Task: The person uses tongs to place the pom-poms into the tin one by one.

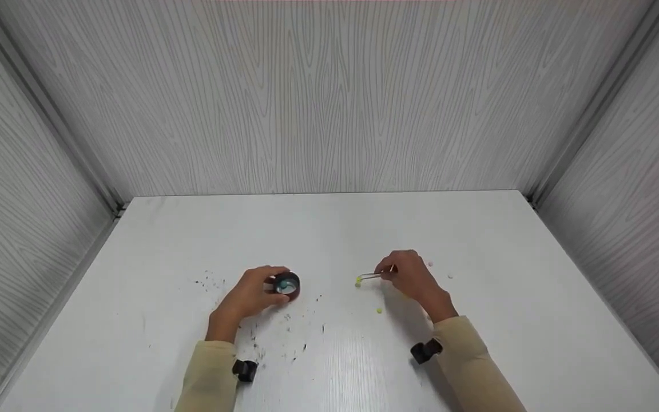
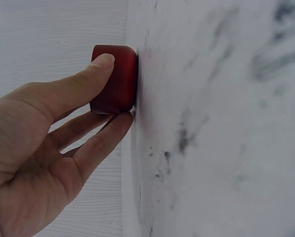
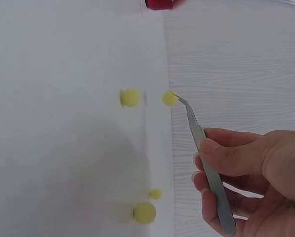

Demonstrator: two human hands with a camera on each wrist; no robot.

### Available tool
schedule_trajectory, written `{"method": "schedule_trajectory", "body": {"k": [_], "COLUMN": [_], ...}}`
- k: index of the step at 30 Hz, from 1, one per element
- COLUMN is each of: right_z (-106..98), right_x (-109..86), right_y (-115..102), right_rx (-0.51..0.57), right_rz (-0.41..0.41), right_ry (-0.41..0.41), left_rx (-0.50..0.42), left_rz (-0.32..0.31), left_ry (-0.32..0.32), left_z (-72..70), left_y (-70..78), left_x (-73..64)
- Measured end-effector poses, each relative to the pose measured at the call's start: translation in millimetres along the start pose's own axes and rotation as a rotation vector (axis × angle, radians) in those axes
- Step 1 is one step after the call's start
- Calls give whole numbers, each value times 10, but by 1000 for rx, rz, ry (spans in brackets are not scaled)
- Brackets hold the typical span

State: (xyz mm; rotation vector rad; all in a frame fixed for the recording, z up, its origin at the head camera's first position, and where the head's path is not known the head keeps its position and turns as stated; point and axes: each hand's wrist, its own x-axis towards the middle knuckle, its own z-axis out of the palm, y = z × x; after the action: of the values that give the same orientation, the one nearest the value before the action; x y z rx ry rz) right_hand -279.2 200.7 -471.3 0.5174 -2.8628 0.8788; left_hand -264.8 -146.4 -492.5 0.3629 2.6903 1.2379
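Note:
My left hand (image 1: pixel 255 294) grips a small round cup (image 1: pixel 287 285) by its sides. The cup is dark red with a smooth wall in the left wrist view, and in the head view a bluish thing shows inside it. It stands on the white tabletop. My right hand (image 1: pixel 412 276) pinches metal bent-tip tweezers (image 3: pixel 209 170) between thumb and fingers. A yellow ball (image 3: pixel 168 98) is at the tweezer tips, raised off the table. Another yellow ball (image 3: pixel 131 98) lies on the tabletop close by.
A yellow ball (image 1: pixel 379 311) lies nearer the front. To the right of my right hand are a pink ball (image 1: pixel 430 264) and a pale ball (image 1: pixel 450 276). Dark marks (image 1: pixel 255 343) speckle the tabletop (image 1: pixel 329 229) around my left hand. Wood-grain panels (image 1: pixel 329 103) enclose the back and sides.

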Motion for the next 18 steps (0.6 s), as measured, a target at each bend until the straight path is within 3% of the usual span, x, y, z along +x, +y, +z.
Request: {"method": "schedule_trajectory", "body": {"k": [18], "right_z": [131], "right_x": [157], "right_y": [-304], "right_rx": [46], "right_rz": [-64], "right_ry": [-33], "left_rx": [6], "left_rz": [58], "left_ry": [-17], "left_z": [-24], "left_y": [-25], "left_x": [3]}}
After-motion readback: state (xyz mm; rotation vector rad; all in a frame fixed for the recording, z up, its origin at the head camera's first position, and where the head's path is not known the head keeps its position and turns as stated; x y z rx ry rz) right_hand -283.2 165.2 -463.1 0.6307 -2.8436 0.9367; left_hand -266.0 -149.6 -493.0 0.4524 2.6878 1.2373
